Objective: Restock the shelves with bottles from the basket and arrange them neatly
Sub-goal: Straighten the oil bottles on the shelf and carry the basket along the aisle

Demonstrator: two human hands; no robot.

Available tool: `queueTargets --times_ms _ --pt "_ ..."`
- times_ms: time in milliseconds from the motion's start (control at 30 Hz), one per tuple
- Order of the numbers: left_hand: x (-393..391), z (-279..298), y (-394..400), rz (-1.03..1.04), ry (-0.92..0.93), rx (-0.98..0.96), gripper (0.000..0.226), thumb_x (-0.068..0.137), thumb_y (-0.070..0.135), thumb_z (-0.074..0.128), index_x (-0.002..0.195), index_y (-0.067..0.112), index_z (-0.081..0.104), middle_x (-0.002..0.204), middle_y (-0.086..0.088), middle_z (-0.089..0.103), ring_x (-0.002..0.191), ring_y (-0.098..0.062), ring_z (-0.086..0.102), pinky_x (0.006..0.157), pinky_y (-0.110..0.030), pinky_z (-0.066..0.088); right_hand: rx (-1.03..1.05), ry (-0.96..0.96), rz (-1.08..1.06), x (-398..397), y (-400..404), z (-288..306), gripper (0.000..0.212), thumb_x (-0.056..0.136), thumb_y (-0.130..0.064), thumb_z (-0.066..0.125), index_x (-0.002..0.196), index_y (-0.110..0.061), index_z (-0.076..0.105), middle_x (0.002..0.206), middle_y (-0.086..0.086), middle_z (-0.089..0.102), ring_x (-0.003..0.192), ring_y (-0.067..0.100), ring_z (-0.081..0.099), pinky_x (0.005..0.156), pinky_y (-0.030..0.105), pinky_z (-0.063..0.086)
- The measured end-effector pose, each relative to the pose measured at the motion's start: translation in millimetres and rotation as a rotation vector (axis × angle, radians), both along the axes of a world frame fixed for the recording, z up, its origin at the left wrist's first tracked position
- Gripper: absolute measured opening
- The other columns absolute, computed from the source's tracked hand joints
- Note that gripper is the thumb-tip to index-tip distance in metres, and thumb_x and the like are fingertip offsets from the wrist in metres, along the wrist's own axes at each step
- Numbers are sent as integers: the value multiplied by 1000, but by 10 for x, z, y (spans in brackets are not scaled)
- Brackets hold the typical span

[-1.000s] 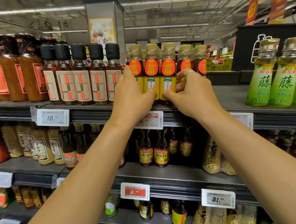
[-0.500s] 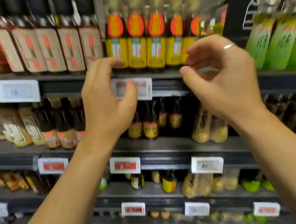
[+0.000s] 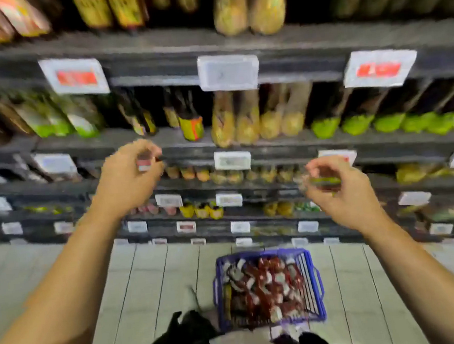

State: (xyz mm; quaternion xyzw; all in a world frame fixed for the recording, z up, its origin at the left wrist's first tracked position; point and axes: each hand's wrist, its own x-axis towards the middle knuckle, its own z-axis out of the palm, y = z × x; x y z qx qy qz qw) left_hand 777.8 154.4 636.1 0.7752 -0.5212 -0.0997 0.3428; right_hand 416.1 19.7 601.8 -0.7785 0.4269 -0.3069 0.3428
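Observation:
A blue basket [image 3: 315, 277] stands on the tiled floor below me, filled with several bottles [image 3: 262, 287] that have red and white labels. My left hand [image 3: 126, 178] hangs in the air in front of the lower shelves, fingers loosely curled, holding nothing. My right hand [image 3: 338, 188] is likewise raised and loosely curled with nothing in it. Both hands are well above the basket. The picture is blurred by motion.
Dark shelves [image 3: 208, 48] run across the view with rows of bottles and white price tags [image 3: 228, 71]. Yellow-brown bottles [image 3: 254, 119] and green ones [image 3: 382, 123] fill the middle shelf. Pale floor tiles [image 3: 161, 275] lie around the basket. My dark-clothed body [image 3: 192, 341] shows at the bottom.
My view has swung down from the top shelf to the floor and basket. Both hands have come off the yellow-labelled bottles and dropped lower, holding nothing.

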Motion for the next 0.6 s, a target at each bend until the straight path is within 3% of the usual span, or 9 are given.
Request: queueTargets --times_ms 100,167,233,300,367,467,600 --pt "-433 -698 185 59 235 337 18 89 2 71 88 20 67 93 -8 71 89 -22 66 86 -37 50 316 210 50 -548 45 -847 19 82 -8 80 89 -11 63 88 -4 67 89 8 61 80 22 45" --pt "-748 -1102 338 97 299 487 19 89 -2 68 85 16 65 93 -13 70 87 -23 63 86 -42 50 488 299 85 -828 140 -1288 17 85 2 73 88 -12 64 87 -6 63 89 12 59 81 23 43" --pt "-1051 -1449 480 142 394 589 12 90 -2 68 90 10 66 95 -14 69 89 -24 62 84 -27 52 593 425 119 -1020 255 -1559 15 86 -2 72 94 -14 70 91 2 69 88 23 65 83 30 52" --pt "-1294 -1751 624 174 479 671 12 91 -3 66 97 8 67 93 -8 69 90 -22 62 68 -6 46 669 493 134 -1135 373 -1769 14 84 1 72 81 -13 72 89 13 71 88 34 69 82 43 55" --pt "-1476 -2031 784 198 568 757 13 92 3 66 104 5 69 99 -10 73 95 -27 66 74 -16 51 758 578 100 -1198 519 -1947 21 86 -4 71 74 -21 68 86 9 71 83 30 67 83 47 58" --pt "-1646 -2465 1006 245 652 904 21 93 17 69 113 8 67 109 -12 73 102 -31 69 93 -42 56 875 676 51 -1208 749 -2232 7 90 -13 68 87 -19 66 91 10 72 81 31 70 78 50 62" --pt "-1766 -3107 1241 336 718 1012 23 91 19 67 113 12 68 109 -12 72 101 -30 70 91 -42 57 997 874 85 -1218 1002 -2648 13 87 -13 60 96 -21 67 94 10 73 79 30 73 67 43 64"
